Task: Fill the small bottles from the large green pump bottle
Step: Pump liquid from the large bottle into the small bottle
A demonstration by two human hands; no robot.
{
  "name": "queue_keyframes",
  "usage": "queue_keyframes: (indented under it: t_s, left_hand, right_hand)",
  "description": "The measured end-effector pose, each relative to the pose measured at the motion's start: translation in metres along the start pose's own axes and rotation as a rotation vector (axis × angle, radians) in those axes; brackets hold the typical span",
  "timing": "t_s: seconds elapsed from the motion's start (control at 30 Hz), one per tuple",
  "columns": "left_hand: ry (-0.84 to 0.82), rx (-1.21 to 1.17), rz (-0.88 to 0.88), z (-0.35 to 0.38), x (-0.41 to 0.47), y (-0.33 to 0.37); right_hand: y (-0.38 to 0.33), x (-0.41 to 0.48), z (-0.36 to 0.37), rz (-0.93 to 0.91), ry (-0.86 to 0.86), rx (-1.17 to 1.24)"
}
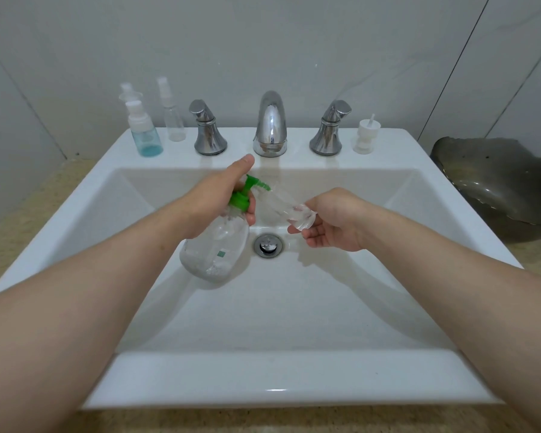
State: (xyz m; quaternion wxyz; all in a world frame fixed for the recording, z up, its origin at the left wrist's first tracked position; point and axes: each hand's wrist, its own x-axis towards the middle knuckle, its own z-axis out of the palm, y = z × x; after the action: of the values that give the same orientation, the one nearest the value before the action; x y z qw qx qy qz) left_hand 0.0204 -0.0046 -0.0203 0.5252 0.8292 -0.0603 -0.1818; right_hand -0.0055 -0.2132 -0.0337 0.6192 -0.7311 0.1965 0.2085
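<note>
A bathroom. A white sink point(263, 370) with a chrome faucet point(270, 126) and 2 handles point(208, 129) sits against a pale tiled wall point(263, 42).

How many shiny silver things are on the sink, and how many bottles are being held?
Silver tap handles: 2
Silver spout: 1
Silver drain: 1
Held bottles: 2, the green pump bottle and the small clear bottle
Total: 6
</note>
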Motion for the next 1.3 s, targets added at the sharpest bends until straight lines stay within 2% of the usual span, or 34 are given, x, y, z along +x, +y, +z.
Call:
queue_keyframes:
  t_s: [0.6,0.87,1.3]
  left_hand:
    - [0.053,0.012,0.019,0.0015,-0.0022,0.0033]
    - [-0.005,-0.012,0.009,-0.0003,0.0009,-0.0004]
    - [0.045,0.010,0.031,0.0007,-0.0014,0.0037]
  right_hand:
    - [-0.0002,-0.0016,0.0016,-0.001,-0.005,-0.003]
    - [-0.0007,-0.0024,0.0000,-0.004,-0.002,0.001]
    - [-0.0010,-0.0026,0.0008,0.004,-0.003,0.003]
